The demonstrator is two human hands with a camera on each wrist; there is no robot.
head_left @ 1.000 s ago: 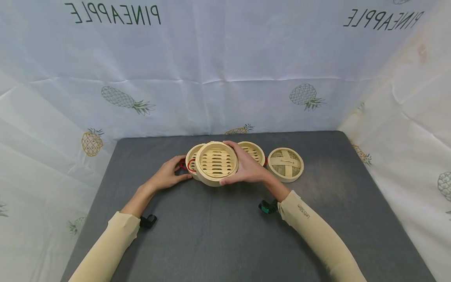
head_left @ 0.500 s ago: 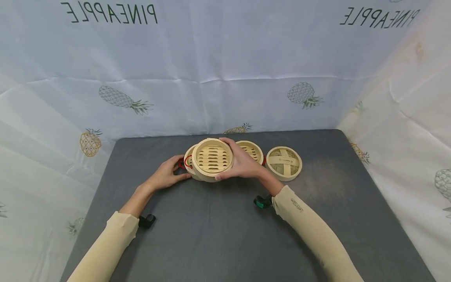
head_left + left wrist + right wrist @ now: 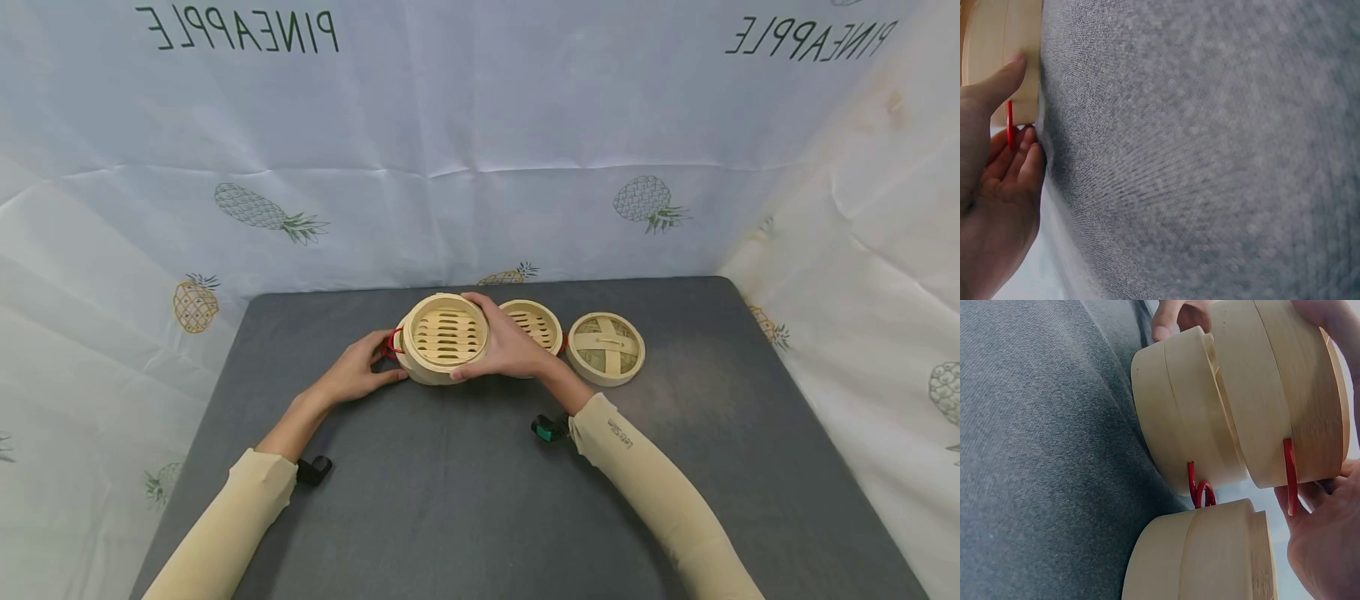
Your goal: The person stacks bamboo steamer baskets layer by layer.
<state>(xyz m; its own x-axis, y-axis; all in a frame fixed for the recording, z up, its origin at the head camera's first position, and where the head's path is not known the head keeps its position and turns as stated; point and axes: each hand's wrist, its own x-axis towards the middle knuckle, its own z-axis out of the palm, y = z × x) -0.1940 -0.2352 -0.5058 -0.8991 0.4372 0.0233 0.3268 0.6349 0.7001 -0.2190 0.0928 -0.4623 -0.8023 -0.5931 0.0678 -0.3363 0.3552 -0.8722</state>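
My right hand (image 3: pixel 506 342) grips a round bamboo steamer basket (image 3: pixel 447 333) with a slatted bottom, thumb and fingers on opposite sides of its wall. This basket is over a second bamboo steamer basket (image 3: pixel 1179 412), which stands on the table. In the right wrist view the upper one looks slightly offset and tilted against the lower rim; I cannot tell if it is fully seated. My left hand (image 3: pixel 356 371) holds the lower basket at its left side, the thumb (image 3: pixel 1007 81) on the wall and the fingers by a red loop handle (image 3: pixel 1010 125).
A third steamer basket (image 3: pixel 536 323) with a red loop stands just right of the pair, partly behind my right hand. Beyond it lies a woven bamboo lid (image 3: pixel 606 348) with crossed strips. Everything rests on a dark grey cloth-covered table (image 3: pixel 450 500) before a pineapple-print curtain (image 3: pixel 450 125).
My right hand has carried the upper basket left, so that it now covers nearly all of the lower basket in the head view. My left hand has stayed in place.
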